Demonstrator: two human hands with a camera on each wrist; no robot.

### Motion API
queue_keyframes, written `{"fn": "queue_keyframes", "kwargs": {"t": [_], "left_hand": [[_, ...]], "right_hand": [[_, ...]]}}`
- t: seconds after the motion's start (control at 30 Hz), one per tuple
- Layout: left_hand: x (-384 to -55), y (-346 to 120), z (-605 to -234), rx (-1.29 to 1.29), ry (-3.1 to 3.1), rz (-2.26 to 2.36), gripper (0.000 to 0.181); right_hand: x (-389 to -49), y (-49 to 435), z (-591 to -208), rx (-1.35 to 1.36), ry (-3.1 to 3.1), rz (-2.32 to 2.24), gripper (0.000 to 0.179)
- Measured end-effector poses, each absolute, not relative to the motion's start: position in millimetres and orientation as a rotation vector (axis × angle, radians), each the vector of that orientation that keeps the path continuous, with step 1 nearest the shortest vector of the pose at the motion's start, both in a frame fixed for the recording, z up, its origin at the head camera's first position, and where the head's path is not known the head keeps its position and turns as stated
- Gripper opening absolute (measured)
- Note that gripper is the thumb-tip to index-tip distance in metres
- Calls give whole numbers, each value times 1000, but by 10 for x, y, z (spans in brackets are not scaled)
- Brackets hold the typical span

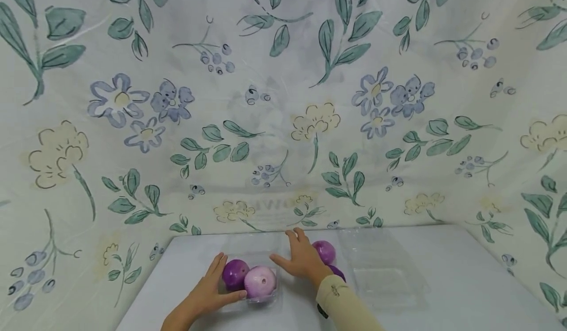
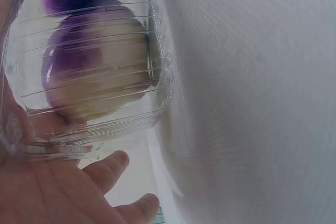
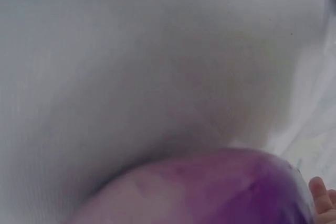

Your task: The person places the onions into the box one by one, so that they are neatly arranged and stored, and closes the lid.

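Two purple onions, one dark (image 1: 235,274) and one pale (image 1: 260,282), sit side by side in a clear plastic box (image 1: 261,300). My left hand (image 1: 205,291) rests against that box's left side, its thumb along the front edge. Through the ribbed plastic, the left wrist view shows an onion (image 2: 100,61), with two straight fingertips reaching past the box. My right hand (image 1: 303,258) hovers right of the box, fingers spread and holding nothing. Beyond its wrist lie a pinkish-purple onion (image 1: 324,252) and a darker one (image 1: 337,272), partly hidden by the arm.
A second clear plastic container (image 1: 385,284) lies unfolded on the right of the white table (image 1: 447,272). Behind the table hangs a floral-patterned sheet (image 1: 283,173). Something dark (image 1: 322,311) shows under the right sleeve.
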State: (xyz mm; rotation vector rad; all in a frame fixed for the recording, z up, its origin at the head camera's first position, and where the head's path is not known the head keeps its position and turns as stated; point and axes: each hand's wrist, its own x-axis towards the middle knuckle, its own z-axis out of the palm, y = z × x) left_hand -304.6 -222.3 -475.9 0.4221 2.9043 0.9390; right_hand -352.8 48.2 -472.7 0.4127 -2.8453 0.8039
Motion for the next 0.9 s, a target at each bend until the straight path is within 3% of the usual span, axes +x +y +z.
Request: {"fn": "queue_keyframes", "kwargs": {"t": [0.9], "left_hand": [[-3042,-2194,-4717,375,2913,913,115]], "right_hand": [[-3557,424,-4850,292,-2844,998,89]]}}
